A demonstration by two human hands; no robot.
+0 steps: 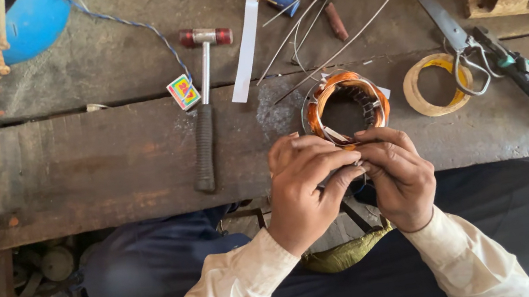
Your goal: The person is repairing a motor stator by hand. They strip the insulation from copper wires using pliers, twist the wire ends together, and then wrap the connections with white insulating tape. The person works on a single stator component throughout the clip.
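our left hand [302, 188] and right hand [398, 174] pinch the near rim of the round copper-wound steel stator [346, 107]; pulling too hard could nick its windings.

I see even, soft daylight, no hard glare. Workbench [108, 163] well lit; lower-left corner under it v. dim. Faint shadows under the mallet [204, 119]. Focus sharp at centre, slight softness and wide-angle stretch twd edges. Sleeves [230, 294] nr overexposed.
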